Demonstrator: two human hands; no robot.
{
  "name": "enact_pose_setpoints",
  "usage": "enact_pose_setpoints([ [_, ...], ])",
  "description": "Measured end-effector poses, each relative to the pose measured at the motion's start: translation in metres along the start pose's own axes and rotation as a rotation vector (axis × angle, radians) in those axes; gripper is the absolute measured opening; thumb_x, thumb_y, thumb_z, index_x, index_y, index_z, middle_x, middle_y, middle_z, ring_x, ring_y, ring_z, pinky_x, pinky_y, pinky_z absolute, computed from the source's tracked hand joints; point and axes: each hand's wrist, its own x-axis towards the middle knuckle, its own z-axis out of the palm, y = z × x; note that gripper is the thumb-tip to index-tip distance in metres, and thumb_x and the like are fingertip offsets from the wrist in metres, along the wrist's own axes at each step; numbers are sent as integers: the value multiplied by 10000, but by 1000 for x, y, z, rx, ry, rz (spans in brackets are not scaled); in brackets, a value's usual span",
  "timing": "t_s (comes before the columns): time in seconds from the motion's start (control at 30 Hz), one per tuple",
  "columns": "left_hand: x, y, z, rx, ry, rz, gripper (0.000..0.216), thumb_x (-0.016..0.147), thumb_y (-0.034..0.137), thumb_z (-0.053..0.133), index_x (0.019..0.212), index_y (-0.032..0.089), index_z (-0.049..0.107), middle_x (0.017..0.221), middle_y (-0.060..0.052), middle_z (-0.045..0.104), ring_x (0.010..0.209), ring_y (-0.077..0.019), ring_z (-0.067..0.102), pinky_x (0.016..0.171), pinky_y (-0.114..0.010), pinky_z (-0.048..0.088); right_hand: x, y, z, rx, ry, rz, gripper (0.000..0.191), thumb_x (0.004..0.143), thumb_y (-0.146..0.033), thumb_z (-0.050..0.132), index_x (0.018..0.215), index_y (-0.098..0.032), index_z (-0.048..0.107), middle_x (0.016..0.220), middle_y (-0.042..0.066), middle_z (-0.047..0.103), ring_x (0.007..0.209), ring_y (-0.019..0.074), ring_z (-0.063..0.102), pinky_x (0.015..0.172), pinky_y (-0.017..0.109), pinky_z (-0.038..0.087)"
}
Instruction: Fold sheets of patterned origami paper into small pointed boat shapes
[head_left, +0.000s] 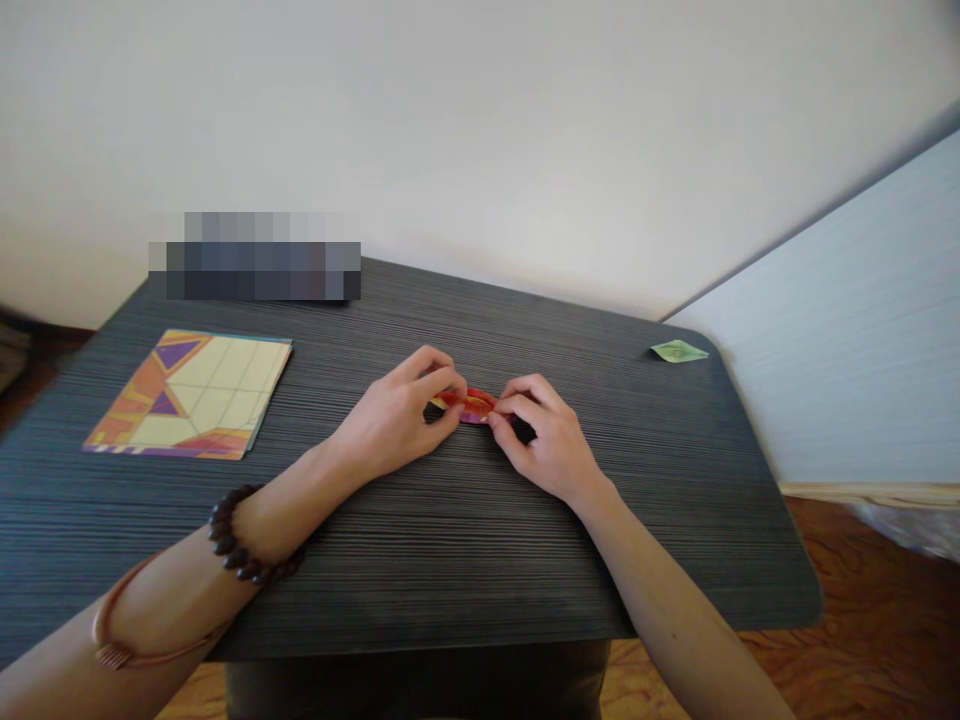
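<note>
Between my two hands, near the middle of the dark table, is a small piece of folded paper [475, 405] in red, orange and purple. My left hand [401, 412] pinches its left end between thumb and fingers. At the right end, my right hand [546, 432] grips the paper the same way, fingertips bent down close to the tabletop. The fingers cover both ends of the folded paper, so its full shape is hidden.
A stack of patterned square paper sheets [214, 390] lies on the table [420, 560] at left. A folded green paper piece [679, 351] rests near the far right corner. A blurred-out object [262, 265] stands at the back left, by the wall [480, 130]. A pale panel [847, 330] borders the right side.
</note>
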Motion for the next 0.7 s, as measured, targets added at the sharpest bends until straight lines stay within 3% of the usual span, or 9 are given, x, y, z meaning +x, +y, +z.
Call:
enact_pose_setpoints([
  [0.3,0,-4,5,58,13,45,225,848,206,494,1016,214,643,1016,-43,586,909,-171,563,823,-307,478,2,-4,3,-41,47,55,155,850,-171,510,956,-207,617,930,48,571,782,139,566,752,295,502],
  [0.7,1,-2,5,104,0,79,182,847,182,482,903,176,656,1002,-50,609,903,-166,577,829,-300,485,4,-15,11,-221,59,170,193,832,-227,514,976,-205,642,930,61,569,843,184,550,784,350,471],
])
